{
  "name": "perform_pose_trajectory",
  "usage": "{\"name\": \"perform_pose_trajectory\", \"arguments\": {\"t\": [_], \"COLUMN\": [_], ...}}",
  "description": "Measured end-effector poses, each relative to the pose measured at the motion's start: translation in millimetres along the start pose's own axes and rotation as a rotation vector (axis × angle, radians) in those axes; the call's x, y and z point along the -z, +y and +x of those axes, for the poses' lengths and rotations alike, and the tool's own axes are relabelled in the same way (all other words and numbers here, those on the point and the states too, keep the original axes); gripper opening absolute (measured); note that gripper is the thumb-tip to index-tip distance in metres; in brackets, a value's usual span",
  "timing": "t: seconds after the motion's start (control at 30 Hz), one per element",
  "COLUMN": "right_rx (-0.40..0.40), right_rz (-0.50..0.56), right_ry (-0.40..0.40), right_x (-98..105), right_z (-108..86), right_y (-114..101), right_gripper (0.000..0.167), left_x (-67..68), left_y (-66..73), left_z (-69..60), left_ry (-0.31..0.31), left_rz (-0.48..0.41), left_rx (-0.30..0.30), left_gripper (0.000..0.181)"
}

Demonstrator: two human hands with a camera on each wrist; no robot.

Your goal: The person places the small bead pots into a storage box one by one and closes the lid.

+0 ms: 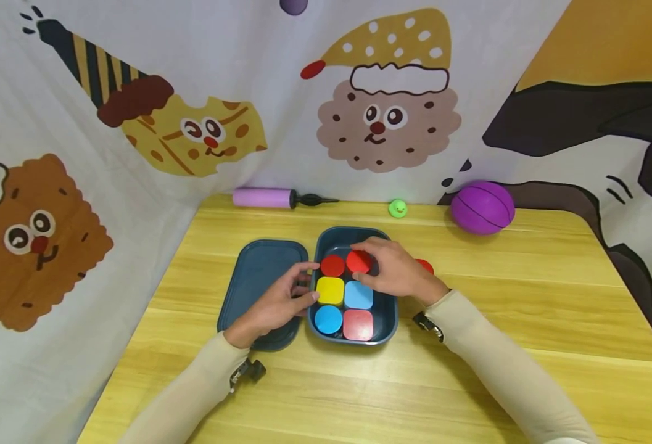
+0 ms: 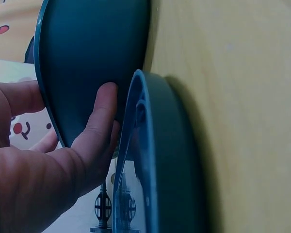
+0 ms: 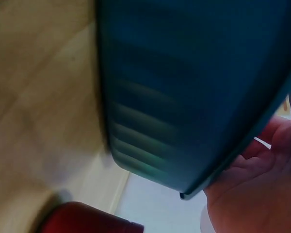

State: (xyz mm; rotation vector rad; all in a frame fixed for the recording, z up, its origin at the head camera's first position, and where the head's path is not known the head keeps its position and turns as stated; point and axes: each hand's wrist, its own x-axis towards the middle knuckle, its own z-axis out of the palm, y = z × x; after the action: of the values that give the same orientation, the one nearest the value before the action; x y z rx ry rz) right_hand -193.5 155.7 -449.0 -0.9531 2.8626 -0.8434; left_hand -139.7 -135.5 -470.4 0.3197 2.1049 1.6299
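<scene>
A dark blue rectangular box (image 1: 382,333) with rounded corners stands on the table. In it are a red cylinder (image 1: 333,266), a yellow rounded square piece (image 1: 330,290), a light blue square piece (image 1: 358,295), a blue round piece (image 1: 328,319) and a pink square piece (image 1: 358,325). My right hand (image 1: 395,269) pinches another red cylinder (image 1: 358,261) between thumb and fingers, inside the box's far part. At the box's left side, my left hand (image 1: 276,303) holds the rim, some fingers lying against the outer wall (image 2: 87,58). The pieces' lower parts are hidden.
The dark blue lid (image 1: 259,265) lies left of the box, partly under my left hand. Another red cylinder (image 3: 87,219) stands right of the box. Along the back are a purple pump (image 1: 264,198), a green toy duck (image 1: 398,208) and a purple ball (image 1: 482,207).
</scene>
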Motion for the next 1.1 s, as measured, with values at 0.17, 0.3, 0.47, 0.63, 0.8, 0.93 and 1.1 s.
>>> {"name": "perform_pose_trajectory", "arguments": {"t": [0.17, 0.3, 0.47, 0.63, 0.8, 0.93, 1.1], "right_rx": [-0.016, -0.026, -0.009, 0.001, 0.012, 0.032, 0.066], "right_rz": [-0.067, -0.112, -0.132, -0.115, -0.078, -0.054, -0.028], "right_ry": [-0.032, -0.059, -0.079, -0.073, -0.038, 0.018, 0.095], "right_x": [-7, -11, -13, -11, -8, -3, 6], "right_z": [0.0, -0.9, -1.3, -3.0, -6.2, -8.9, -13.7], "right_y": [-1, -1, -2, -2, -3, -3, -2], "right_gripper": [0.058, 0.058, 0.056, 0.053, 0.05, 0.046, 0.041], "left_x": [0.6, 0.4, 0.0, -0.4, -0.6, -0.6, -0.1], "left_y": [0.5, 1.0, -0.2, -1.1, -1.1, -1.6, -1.9], "left_z": [0.1, 0.7, 2.1, 2.2, 1.4, 0.9, 0.0], "left_ry": [-0.009, -0.004, -0.003, -0.003, -0.003, -0.006, -0.009], "left_rz": [-0.001, -0.001, -0.001, 0.0, 0.004, 0.002, -0.001], "left_rx": [-0.008, -0.001, 0.002, 0.001, 0.003, -0.002, -0.008], "left_gripper": [0.061, 0.061, 0.061, 0.061, 0.06, 0.061, 0.061]}}
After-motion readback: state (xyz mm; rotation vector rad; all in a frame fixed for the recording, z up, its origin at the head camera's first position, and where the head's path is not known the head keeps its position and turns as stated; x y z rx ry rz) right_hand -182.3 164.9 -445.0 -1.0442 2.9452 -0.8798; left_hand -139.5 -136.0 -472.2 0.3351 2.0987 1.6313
